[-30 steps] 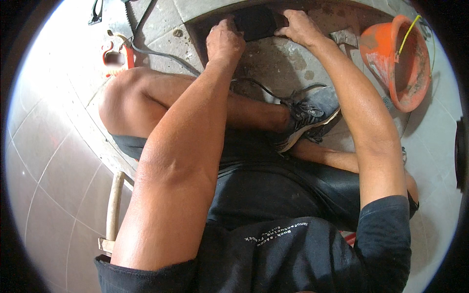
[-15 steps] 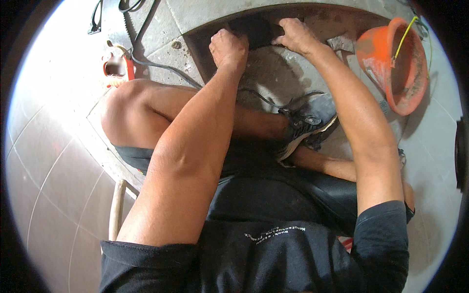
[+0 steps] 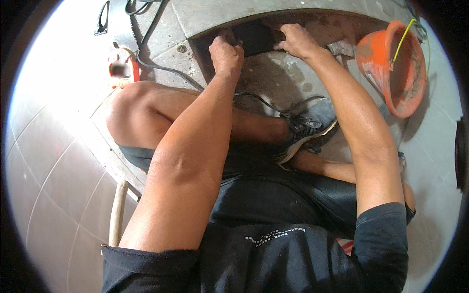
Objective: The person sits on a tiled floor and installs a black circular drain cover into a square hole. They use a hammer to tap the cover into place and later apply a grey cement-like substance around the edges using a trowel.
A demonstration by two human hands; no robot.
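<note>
A black flat piece [image 3: 255, 38], whose exact kind I cannot make out, lies against the far wall of a sunken, dark-edged recess in the floor. My left hand [image 3: 226, 54] is at its left edge, with the fingers curled and their tips partly lost in shadow. At the opposite edge is my right hand [image 3: 298, 42], thumb and fingers bent around the piece's right side. Both forearms reach forward over my crossed legs. A dark shoe [image 3: 312, 117] rests just on the near side of the recess.
An orange bucket [image 3: 371, 51], dirty inside, lies tipped on the right. A grey chunk [image 3: 340, 49] sits beside it. At the far left are a handsaw with an orange handle [image 3: 123, 72] and a black cable [image 3: 166, 72]. A wooden handle [image 3: 117, 212] stands at the lower left.
The whole view has shifted slightly. My left hand has turned a little, so more of its fingers show past the knuckles. The right hand stays at the black piece's right edge.
</note>
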